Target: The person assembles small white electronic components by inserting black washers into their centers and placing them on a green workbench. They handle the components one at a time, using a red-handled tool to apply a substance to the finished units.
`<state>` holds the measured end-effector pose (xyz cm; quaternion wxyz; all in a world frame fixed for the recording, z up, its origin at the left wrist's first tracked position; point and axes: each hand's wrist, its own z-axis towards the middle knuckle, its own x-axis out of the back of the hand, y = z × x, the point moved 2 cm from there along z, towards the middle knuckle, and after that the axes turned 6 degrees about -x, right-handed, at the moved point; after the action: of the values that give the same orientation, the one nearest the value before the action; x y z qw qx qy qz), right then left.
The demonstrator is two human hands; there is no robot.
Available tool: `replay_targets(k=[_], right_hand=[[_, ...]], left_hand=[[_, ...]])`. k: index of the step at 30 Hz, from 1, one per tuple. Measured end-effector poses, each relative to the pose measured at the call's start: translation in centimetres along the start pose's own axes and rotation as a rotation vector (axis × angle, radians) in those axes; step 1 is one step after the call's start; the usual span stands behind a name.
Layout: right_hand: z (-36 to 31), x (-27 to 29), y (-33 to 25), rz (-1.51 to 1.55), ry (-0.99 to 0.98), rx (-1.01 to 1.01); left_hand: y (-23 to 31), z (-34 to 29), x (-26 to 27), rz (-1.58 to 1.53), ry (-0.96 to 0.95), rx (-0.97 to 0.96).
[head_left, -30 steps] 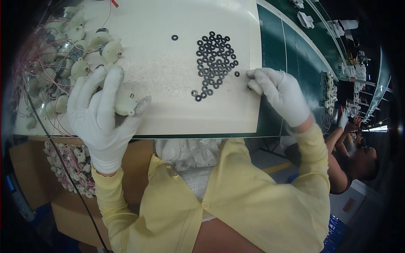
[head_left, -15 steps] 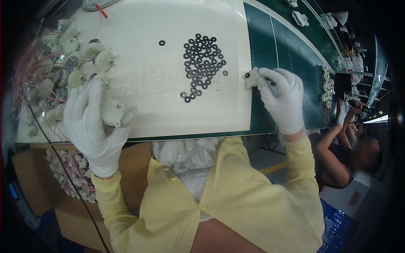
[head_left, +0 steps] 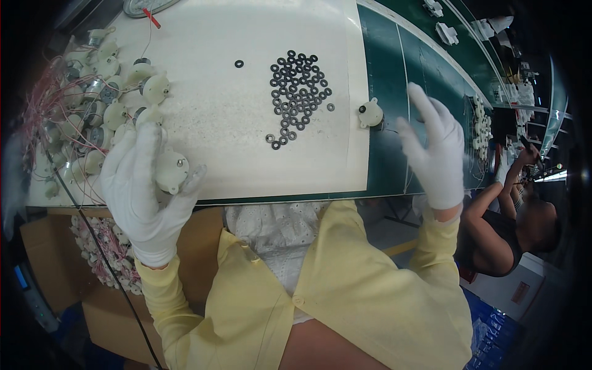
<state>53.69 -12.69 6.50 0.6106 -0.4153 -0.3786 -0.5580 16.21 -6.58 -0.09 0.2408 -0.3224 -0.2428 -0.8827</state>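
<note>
While the pale motor with a black ring [head_left: 371, 115] rests across the right edge of the white sheet [head_left: 259, 163], it is just to the left of the right hand [head_left: 439, 151], whose fingers are spread wide, hold nothing and do not touch it. I judge, therefore, that the step in hand is the setting aside of this part. Between the thumb and fingers of the left hand [head_left: 140, 182] there is a second pale motor [head_left: 171, 172]; its small shaft shows no ring, and I cannot tell whether these fingers press on it. In my judgement, the next move would call for the right fingers to narrow on one ring of the group of black rings [head_left: 302, 92], well to their left, and to align it with that bare shaft. Beyond the left fingertips, a heap of wired motors [head_left: 110, 94] lies on the table [head_left: 387, 61].
</note>
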Motion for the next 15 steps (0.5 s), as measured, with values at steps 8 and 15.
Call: replay_targets(k=[8, 15], right_hand=[[-2.2, -2.8, 0.1, 0.083, -0.080, -0.032], [-0.7, -4.1, 2.0, 0.259, 0.050, -0.132]], left_hand=[[1.3, -0.4, 1.0, -0.073, -0.001, 0.059], [3.8, 1.5, 0.4, -0.138, -0.147, -0.120]])
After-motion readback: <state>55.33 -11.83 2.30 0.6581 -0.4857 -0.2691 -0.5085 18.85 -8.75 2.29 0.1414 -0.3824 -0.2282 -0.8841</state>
